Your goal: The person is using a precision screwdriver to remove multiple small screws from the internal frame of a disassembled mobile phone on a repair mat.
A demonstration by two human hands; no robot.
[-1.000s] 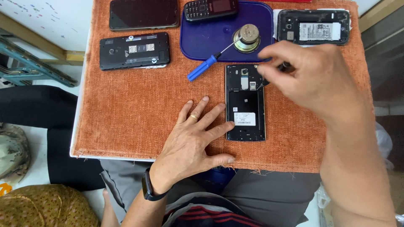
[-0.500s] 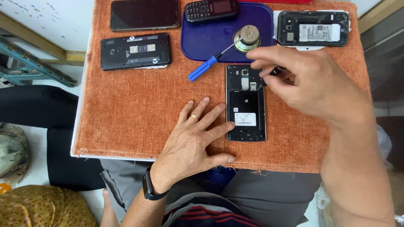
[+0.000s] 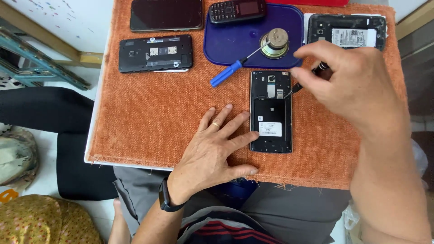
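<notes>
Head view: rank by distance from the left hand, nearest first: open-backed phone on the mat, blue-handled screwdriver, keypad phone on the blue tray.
From the left hand:
1. Open-backed black phone, touching its fingertips, to the right.
2. Blue-handled screwdriver, above the hand on the mat.
3. Small black keypad phone, far edge, on the tray.

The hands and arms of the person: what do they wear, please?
Both forearms are bare, with no sleeves. The left hand has a gold ring on one finger and a black band on the wrist. The right hand wears nothing visible.

An opened phone [image 3: 271,111] lies mid-bench [image 3: 149,113] between the left hand [image 3: 212,151] and right hand [image 3: 350,86]. Behind it sits a tray [image 3: 235,43] carrying a keypad phone [image 3: 236,10] and a round motor [image 3: 275,43]; a screwdriver [image 3: 230,72] leans off its edge.
</notes>
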